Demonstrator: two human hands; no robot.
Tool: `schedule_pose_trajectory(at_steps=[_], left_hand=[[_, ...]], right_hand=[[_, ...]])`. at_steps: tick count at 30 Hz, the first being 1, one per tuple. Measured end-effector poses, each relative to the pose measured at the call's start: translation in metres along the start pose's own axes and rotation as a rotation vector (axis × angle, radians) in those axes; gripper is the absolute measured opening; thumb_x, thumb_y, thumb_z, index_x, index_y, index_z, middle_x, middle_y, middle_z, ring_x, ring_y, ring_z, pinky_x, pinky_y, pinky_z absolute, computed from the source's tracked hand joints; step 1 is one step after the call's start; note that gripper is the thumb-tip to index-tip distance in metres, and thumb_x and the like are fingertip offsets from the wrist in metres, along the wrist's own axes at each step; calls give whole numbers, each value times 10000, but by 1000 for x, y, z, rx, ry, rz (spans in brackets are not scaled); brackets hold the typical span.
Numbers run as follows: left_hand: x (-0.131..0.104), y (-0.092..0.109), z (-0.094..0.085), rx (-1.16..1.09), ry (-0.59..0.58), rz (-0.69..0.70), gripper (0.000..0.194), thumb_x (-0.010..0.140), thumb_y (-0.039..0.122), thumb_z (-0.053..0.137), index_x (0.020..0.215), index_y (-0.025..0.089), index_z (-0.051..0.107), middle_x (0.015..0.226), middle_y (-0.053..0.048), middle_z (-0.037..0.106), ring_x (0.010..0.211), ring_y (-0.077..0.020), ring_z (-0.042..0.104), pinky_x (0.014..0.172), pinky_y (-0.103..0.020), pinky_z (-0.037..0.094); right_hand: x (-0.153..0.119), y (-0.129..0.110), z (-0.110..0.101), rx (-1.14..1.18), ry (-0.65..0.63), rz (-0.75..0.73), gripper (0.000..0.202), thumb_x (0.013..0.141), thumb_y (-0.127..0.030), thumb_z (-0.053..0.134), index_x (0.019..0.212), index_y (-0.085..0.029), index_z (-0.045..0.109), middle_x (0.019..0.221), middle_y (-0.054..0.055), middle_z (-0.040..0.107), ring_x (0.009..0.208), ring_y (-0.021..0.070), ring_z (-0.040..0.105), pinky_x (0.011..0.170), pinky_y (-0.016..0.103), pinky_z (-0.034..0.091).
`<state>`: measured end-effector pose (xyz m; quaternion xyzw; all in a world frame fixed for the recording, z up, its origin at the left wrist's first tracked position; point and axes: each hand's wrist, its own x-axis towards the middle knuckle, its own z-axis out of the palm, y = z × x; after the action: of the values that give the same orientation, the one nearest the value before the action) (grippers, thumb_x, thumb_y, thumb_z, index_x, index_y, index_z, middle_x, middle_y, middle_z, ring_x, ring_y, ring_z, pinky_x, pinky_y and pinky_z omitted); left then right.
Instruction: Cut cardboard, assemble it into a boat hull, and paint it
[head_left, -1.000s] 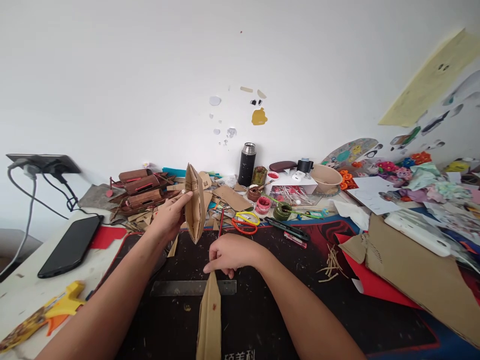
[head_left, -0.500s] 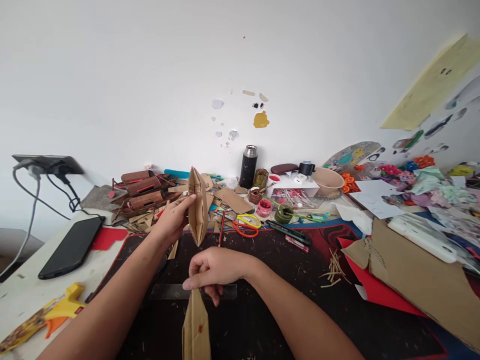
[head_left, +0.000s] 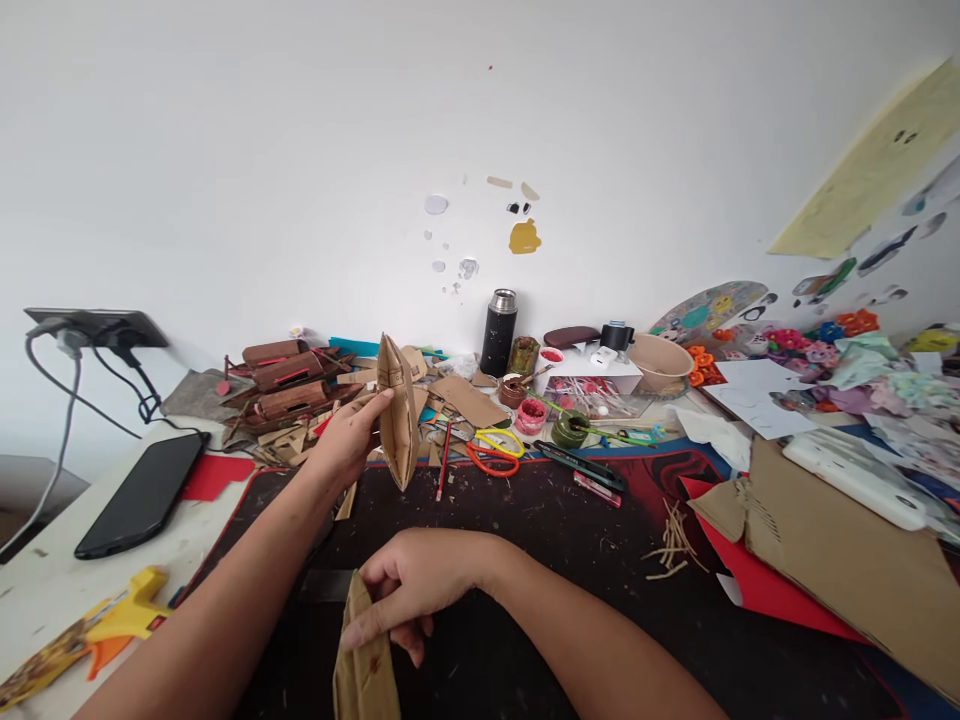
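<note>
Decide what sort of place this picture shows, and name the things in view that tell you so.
Probably a home craft desk. Brown cardboard offcuts and small open paint pots crowd the back edge, yellow and orange scissors lie near them, and the left hand holds up a folded brown cardboard boat shape.

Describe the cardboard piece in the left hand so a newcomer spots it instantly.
Start at the black mat covering the desk, then go to its far left edge, where the left hand is raised. Its fingers grip the cardboard hull, a boat-shaped shell held upright on end. Unlike the flat cardboard strip in the right hand, it is hollow and pointed at both ends.
</note>
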<state>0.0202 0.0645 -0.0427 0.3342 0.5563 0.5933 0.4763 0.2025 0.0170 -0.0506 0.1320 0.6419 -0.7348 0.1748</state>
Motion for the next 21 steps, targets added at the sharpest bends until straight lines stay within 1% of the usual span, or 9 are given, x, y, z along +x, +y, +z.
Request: schedule_pose_trajectory(at_steps=[3,6,8,10,13,15,18,21], left_hand=[[-1,1,0,15,6,9,528,639,597,923,944,194,767,872,-86,814,825,-284,769,637,-315,550],[-3,0,0,63,-20,36,569,669,664,890,957,189,769,909,-92,815,823,-276,757,670,-327,556],[-4,1,1,127,-49,66,600,693,712,854,957,180,768,925,-95,810,808,-263,739,680,-328,550],[-7,3,3,215,-67,96,617,709,742,824,945,175,767,913,-90,798,797,-257,715,680,-328,543],[-12,7,8,335,-94,133,595,733,753,791,904,185,761,830,-64,762,782,-261,681,679,-334,531],[-15,10,11,407,-118,173,552,755,741,775,851,198,758,790,-47,742,783,-265,663,691,-334,519],[-21,11,17,473,-160,222,496,770,713,773,807,218,762,811,-45,755,864,-297,670,762,-347,518],[-24,8,23,469,-187,199,496,764,723,772,767,228,745,798,-48,749,918,-325,674,820,-367,517]], right_hand=[[1,0,2,-12,-9,34,515,801,-646,883,887,-198,643,602,-77,687,518,103,688,553,173,502],[-2,-1,1,26,90,-10,519,817,-650,873,876,-193,634,595,-78,668,509,104,679,563,181,501],[-6,-2,-1,58,222,-93,537,809,-670,869,862,-194,626,566,-86,629,475,107,646,523,188,478],[-10,-3,-3,72,404,-189,544,809,-681,862,826,-195,617,546,-90,587,438,101,591,467,193,440],[-13,-3,-9,89,645,-294,500,887,-646,809,806,-199,600,596,-72,602,429,100,559,426,210,425],[-14,-1,-15,107,757,-339,442,951,-601,758,846,-203,599,661,-54,638,433,106,569,424,223,447],[-16,3,-26,81,921,-412,412,986,-584,715,873,-206,595,681,-44,632,424,109,566,405,225,435],[-19,6,-36,-1,1042,-459,423,1011,-586,676,849,-209,574,647,-46,612,422,108,570,409,215,408]])
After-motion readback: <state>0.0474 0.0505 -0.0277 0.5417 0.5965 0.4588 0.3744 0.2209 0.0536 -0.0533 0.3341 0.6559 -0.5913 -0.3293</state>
